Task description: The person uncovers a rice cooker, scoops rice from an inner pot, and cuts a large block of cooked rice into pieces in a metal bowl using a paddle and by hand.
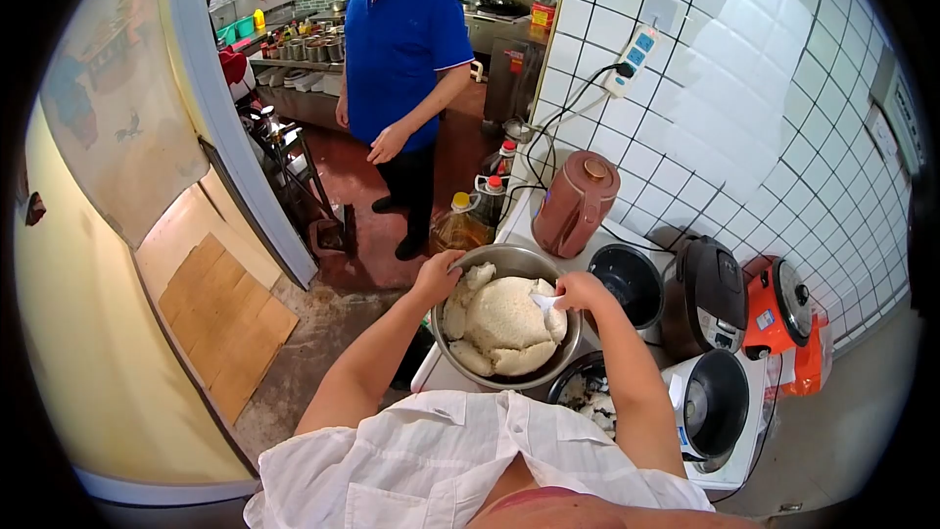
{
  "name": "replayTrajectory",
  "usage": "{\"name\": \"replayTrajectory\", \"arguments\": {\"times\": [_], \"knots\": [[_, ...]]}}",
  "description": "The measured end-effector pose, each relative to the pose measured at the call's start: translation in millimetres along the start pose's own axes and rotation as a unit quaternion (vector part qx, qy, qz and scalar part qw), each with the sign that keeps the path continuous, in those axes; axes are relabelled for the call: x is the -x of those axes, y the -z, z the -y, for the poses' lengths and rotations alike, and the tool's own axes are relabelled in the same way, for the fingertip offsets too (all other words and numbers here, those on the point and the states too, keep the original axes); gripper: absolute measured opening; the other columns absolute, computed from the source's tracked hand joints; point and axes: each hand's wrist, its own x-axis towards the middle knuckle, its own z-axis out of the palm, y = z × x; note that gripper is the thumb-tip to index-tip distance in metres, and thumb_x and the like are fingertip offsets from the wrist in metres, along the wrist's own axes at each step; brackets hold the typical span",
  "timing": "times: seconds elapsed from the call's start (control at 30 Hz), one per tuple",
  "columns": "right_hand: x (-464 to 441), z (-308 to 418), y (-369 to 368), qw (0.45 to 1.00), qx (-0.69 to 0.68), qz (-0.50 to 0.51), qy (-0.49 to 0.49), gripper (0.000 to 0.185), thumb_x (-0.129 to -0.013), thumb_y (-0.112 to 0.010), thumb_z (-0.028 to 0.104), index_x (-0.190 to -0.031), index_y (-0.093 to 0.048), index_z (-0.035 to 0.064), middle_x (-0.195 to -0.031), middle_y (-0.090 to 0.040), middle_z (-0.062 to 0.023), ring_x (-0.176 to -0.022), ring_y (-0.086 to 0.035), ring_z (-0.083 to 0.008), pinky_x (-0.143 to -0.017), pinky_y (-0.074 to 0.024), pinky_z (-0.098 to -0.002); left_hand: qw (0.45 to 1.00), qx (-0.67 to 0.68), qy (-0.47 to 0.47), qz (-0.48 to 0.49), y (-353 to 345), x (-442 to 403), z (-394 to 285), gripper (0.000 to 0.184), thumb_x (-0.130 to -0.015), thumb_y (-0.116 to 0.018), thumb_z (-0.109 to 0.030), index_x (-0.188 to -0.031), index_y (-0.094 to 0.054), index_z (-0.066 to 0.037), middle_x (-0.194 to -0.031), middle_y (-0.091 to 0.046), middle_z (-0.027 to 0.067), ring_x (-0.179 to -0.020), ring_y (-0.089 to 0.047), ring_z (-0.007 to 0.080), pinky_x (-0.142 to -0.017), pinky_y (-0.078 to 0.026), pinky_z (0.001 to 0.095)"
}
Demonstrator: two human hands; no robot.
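A wide steel bowl (499, 260) full of cooked white rice (509, 321) sits before me on the white counter. The rice forms a large rounded mass with broken pieces around it. My left hand (438, 277) is closed on the bowl's far left rim. In my right hand (580, 291), at the right side of the bowl, is a white rice paddle (545, 304) whose blade touches the rice. Partly under my right forearm, a black inner pot (568, 387) has bits of rice stuck inside.
Right of the bowl stand a brown kettle (578, 204), a black inner pot (627, 284), a dark rice cooker (703, 294), an orange cooker (775, 309) and another open pot (720, 407). Oil bottles (460, 225) stand beyond the counter. A person in blue (401, 59) faces me. Cords hang from a power strip (634, 61).
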Motion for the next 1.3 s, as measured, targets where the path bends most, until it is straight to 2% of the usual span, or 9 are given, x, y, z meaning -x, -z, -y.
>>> {"name": "replayTrajectory", "arguments": {"times": [0.33, 0.67, 0.77, 0.97, 1.2, 1.3], "knots": [[-1, -1, 0, 1.000, -0.014, 0.007, -0.003, 0.025, -0.063, -0.070, 0.024, -0.082, -0.065, 0.0082, -0.064, -0.064, -0.0066, -0.055, -0.063, -0.0193, -0.056, -0.0493, -0.0324, 1.000, -0.008, 0.020, 0.017, 2, 0, -4, 0.036, -0.084, -0.057, -0.011, -0.119, -0.055, -0.005, -0.114, -0.059, 0.0169, -0.107, -0.055, 0.0325, -0.089, -0.044, 0.0396], [-2, -2, -1, 1.000, -0.010, 0.009, -0.013, 0.024, -0.063, -0.071, 0.024, -0.082, -0.065, 0.0091, -0.065, -0.064, -0.0068, -0.056, -0.063, -0.0194, -0.057, -0.0491, -0.0322, 1.000, -0.012, 0.002, 0.002, 2, 1, -4, 0.036, -0.082, -0.058, -0.011, -0.118, -0.056, -0.005, -0.111, -0.060, 0.0170, -0.104, -0.057, 0.0331, -0.088, -0.045, 0.0399], [-1, -1, -1, 1.000, -0.010, 0.006, -0.006, 0.027, -0.065, -0.073, 0.024, -0.083, -0.066, 0.0057, -0.068, -0.065, -0.0077, -0.054, -0.062, -0.0190, -0.055, -0.0486, -0.0316, 1.000, -0.013, -0.002, -0.001, 0, 0, -1, 0.036, -0.082, -0.058, -0.011, -0.117, -0.056, -0.005, -0.110, -0.061, 0.0174, -0.103, -0.057, 0.0334, -0.087, -0.046, 0.0401], [-5, -7, -7, 0.998, 0.048, -0.032, 0.026, 0.025, -0.063, -0.071, 0.025, -0.083, -0.065, 0.0104, -0.064, -0.064, -0.0059, -0.056, -0.063, -0.0183, -0.055, -0.0489, -0.0327, 1.000, -0.014, 0.010, -0.007, 0, 0, -2, 0.036, -0.081, -0.059, -0.010, -0.116, -0.057, -0.006, -0.110, -0.061, 0.0170, -0.103, -0.057, 0.0337, -0.087, -0.045, 0.0403], [2, 3, -2, 1.000, 0.022, -0.006, -0.014, 0.026, -0.062, -0.071, 0.025, -0.083, -0.066, 0.0111, -0.066, -0.065, -0.0055, -0.060, -0.064, -0.0194, -0.057, -0.0497, -0.0330, 1.000, -0.001, -0.011, -0.010, -7, -3, 13, 0.035, -0.081, -0.059, -0.012, -0.116, -0.057, -0.006, -0.109, -0.061, 0.0167, -0.103, -0.057, 0.0336, -0.088, -0.045, 0.0404], [-5, -8, -13, 0.995, 0.060, -0.061, 0.046, 0.025, -0.062, -0.070, 0.025, -0.083, -0.066, 0.0114, -0.069, -0.066, -0.0063, -0.061, -0.064, -0.0208, -0.059, -0.0501, -0.0336, 1.000, -0.008, -0.005, -0.009, -4, -3, 8, 0.035, -0.081, -0.059, -0.012, -0.116, -0.057, -0.006, -0.109, -0.061, 0.0170, -0.104, -0.056, 0.0334, -0.088, -0.045, 0.0404]]}}
